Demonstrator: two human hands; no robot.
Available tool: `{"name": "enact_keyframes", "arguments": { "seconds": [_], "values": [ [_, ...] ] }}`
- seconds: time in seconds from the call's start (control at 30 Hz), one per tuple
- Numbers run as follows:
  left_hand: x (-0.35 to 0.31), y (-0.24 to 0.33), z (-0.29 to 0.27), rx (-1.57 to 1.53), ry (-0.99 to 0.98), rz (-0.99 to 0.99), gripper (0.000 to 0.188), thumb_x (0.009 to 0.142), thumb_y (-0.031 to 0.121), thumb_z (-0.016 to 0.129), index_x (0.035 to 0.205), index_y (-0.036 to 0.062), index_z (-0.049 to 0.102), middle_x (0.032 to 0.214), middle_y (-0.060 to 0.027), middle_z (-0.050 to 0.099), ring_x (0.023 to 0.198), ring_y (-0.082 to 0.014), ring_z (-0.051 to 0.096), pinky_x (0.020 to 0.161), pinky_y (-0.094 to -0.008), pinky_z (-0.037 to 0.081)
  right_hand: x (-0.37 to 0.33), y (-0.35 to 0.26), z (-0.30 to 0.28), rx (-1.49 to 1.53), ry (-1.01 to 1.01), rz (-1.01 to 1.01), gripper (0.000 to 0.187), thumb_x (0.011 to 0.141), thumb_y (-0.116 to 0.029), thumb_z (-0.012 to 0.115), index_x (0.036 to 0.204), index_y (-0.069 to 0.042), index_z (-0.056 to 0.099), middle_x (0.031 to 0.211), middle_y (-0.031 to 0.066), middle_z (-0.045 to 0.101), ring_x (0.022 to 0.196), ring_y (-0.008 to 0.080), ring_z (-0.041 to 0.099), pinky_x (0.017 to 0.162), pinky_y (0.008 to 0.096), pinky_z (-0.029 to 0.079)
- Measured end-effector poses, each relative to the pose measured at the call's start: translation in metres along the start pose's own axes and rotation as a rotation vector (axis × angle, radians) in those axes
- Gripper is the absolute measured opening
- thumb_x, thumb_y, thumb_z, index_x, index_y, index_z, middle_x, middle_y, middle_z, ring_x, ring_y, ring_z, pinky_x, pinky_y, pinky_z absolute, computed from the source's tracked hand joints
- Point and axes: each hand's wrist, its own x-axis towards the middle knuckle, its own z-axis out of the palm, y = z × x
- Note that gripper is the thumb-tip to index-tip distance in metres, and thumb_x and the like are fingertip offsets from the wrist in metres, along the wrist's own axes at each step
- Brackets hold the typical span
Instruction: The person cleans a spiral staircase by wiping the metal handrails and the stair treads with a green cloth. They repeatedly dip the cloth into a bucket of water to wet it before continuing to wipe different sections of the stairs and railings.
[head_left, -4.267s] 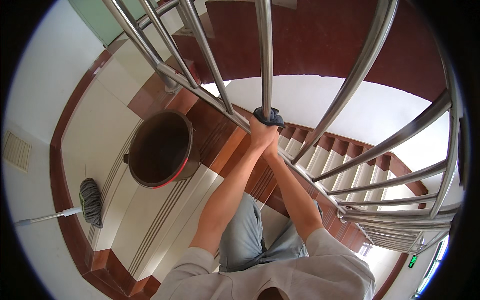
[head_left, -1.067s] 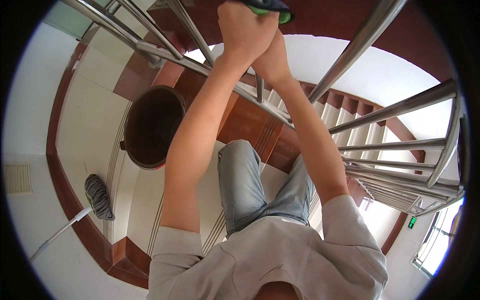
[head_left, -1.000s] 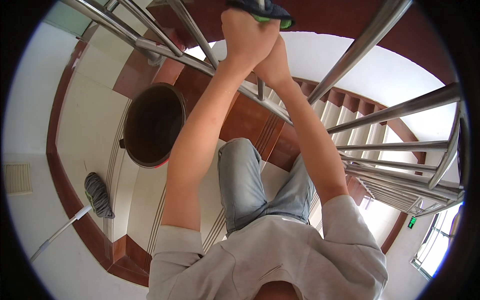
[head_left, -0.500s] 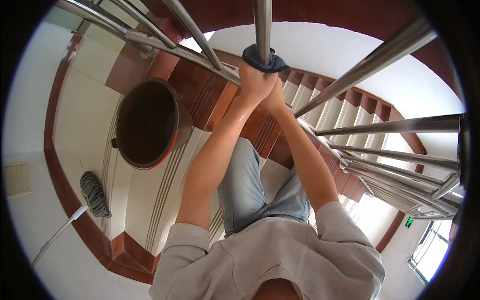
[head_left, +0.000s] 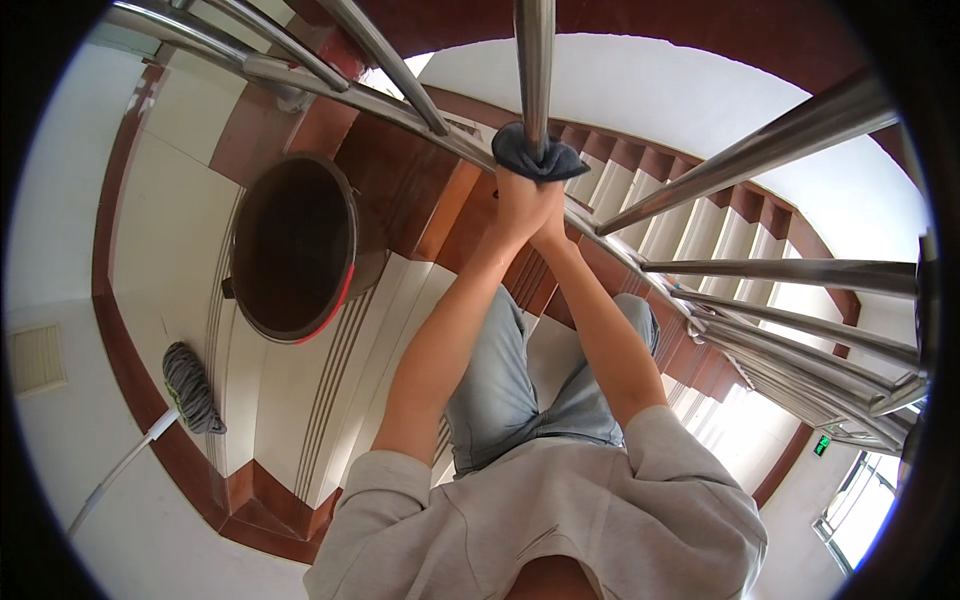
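Note:
A dark blue-grey cloth (head_left: 512,152) is bunched around an upright steel baluster (head_left: 536,75) of the stair railing. My left hand (head_left: 519,205) is closed around the cloth and bar. Pressed against it, my right hand (head_left: 553,222) also closes on the cloth from the right side. Most fingers of both hands are hidden behind the wrists and the cloth. Both forearms reach straight out in front of me, close together at the wrists.
A large dark bucket (head_left: 352,285) with a red mark on its rim stands on the steps to my left. A grey mop (head_left: 193,388) leans at the wall. Railing bars (head_left: 780,268) run along the right, with more stairs (head_left: 690,225) beyond.
Both hands and the cloth have slid a little lower along the baluster, toward me. The view has shifted slightly; the bucket and mop stay put.

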Motion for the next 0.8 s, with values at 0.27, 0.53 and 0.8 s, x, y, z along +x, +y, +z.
{"name": "enact_keyframes", "arguments": {
  "seconds": [0.27, 0.53, 0.8],
  "values": [
    [-0.053, 0.01, -0.011, -0.018, 0.208, -0.043, 0.017, 0.097, -0.001, 0.061, 0.113, -0.0057, 0.06, 0.111, -0.0071, 0.062, 0.105, -0.0173, 0.059, 0.094, -0.0324, 0.048, -0.033, -0.038, -0.026, -0.217, 0.067, -0.135, 0.026, 0.086, 0.003, 0.067, 0.112, 0.0, 0.068, 0.091, 0.0199, 0.066, 0.077, 0.0373, 0.066, 0.071, 0.0361, 0.055],
    [-0.117, 0.035, -0.036, -0.324, 0.619, -0.334, 0.037, 0.093, -0.007, 0.065, 0.129, -0.01, 0.058, 0.133, -0.0139, 0.062, 0.12, -0.021, 0.06, 0.105, -0.0332, 0.048, -0.049, -0.087, -0.015, -0.203, 0.052, -0.347, 0.041, 0.074, 0.008, 0.068, 0.115, 0.007, 0.065, 0.121, 0.0245, 0.067, 0.109, 0.0454, 0.065, 0.098, 0.0499, 0.051],
    [-0.083, 0.063, -0.089, -0.147, 0.364, -0.274, 0.04, 0.096, 0.005, 0.064, 0.135, -0.003, 0.058, 0.14, -0.0143, 0.06, 0.13, -0.0265, 0.057, 0.111, -0.0389, 0.046, -0.055, -0.114, -0.004, -0.141, -0.107, -0.383, 0.053, 0.072, 0.008, 0.07, 0.124, 0.007, 0.059, 0.125, 0.0242, 0.063, 0.113, 0.0442, 0.061, 0.098, 0.0499, 0.05]
  ]
}}
